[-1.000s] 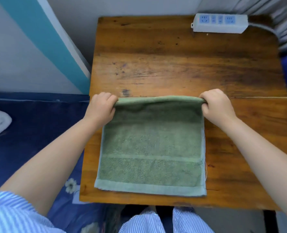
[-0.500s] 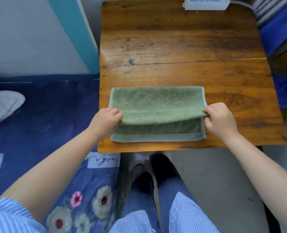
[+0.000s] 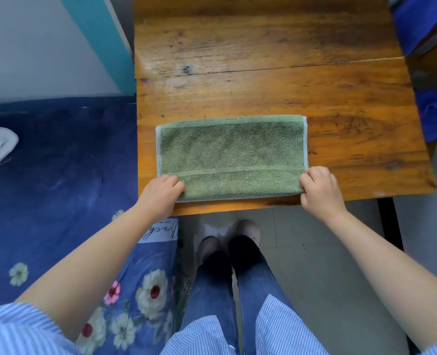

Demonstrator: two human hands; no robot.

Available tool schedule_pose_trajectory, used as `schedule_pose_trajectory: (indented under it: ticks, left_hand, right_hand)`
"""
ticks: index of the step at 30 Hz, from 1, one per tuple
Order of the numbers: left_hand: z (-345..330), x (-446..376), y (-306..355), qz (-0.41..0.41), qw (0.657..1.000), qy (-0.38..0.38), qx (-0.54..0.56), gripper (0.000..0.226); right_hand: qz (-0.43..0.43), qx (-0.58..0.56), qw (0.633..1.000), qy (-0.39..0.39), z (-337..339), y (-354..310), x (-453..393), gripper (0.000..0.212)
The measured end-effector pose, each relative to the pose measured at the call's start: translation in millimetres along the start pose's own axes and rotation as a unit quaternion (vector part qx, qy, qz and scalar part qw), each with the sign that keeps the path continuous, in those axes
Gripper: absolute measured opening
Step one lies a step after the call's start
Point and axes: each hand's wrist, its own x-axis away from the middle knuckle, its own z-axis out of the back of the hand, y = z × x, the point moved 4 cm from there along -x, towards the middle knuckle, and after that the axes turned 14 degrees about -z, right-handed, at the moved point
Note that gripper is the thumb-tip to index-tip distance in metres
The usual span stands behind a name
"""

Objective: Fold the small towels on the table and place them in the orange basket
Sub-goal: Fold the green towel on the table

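Both hands, left hand (image 3: 161,192) and right hand (image 3: 317,189), pinch the near corners of the half-folded green towel (image 3: 231,156); I think a crosswise fold comes next.

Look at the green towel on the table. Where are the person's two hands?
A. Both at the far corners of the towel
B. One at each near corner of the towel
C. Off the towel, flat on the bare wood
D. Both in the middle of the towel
B: the left hand and the right hand each hold a near corner of the folded green towel, close to the near edge of the wooden table.
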Motion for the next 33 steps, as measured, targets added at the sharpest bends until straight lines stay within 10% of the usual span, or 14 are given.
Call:
schedule_pose_trajectory:
  ticks: [12,19,22,28,33]
  left_hand:
    - [-10,4,6,-0.039,0.996,0.058,-0.06,0.026]
    - [5,2,9,-0.015,0.989,-0.133,-0.054,0.038]
    - [14,-6,-2,0.07,0.971,-0.228,0.012,0.021]
    - [39,-62,-16,0.124,0.98,0.142,0.062,0.027]
    - [10,-83,-28,0.237,0.964,-0.011,0.117,0.056]
  right_hand:
    - [0.038,0.089,0.993,-0.062,-11,5,6,0.044]
    - [0.012,0.107,0.991,-0.076,-8,-1,5,0.037]
    - [0.025,0.072,0.997,-0.009,7,-15,-1,0.004]
    - [0.039,-0.02,0.999,0.0,7,-89,-53,0.039]
    - [0.012,0.022,0.98,-0.197,-26,-128,-92,0.052]
